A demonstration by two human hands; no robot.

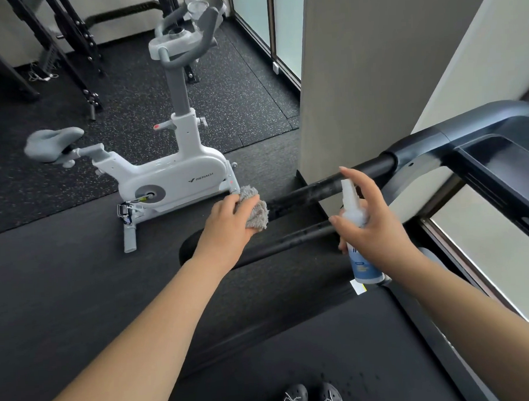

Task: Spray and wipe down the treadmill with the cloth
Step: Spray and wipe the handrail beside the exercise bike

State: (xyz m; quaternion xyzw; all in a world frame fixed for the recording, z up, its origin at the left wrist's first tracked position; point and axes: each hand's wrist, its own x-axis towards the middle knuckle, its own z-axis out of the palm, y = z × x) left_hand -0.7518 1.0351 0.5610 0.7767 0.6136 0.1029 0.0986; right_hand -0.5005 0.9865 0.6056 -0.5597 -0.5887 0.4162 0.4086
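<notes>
I stand on the black belt of the treadmill [339,342]. Its left handrail [326,187] is a black padded bar running from centre towards the grey console frame at the right. My left hand [231,223] grips a bunched grey fluffy cloth [257,211] at the near end of that bar. My right hand [370,214] holds a white spray bottle [360,241] with a blue label, upright, index finger on top of the nozzle, which points at the handrail. Small droplets speckle the bar.
A white exercise bike [171,174] stands on the dark floor to the left. A beige pillar [357,75] rises just behind the handrail. Black rack frames [78,50] stand at the back left. Windows run along the right. My black shoes [314,396] are at the bottom edge.
</notes>
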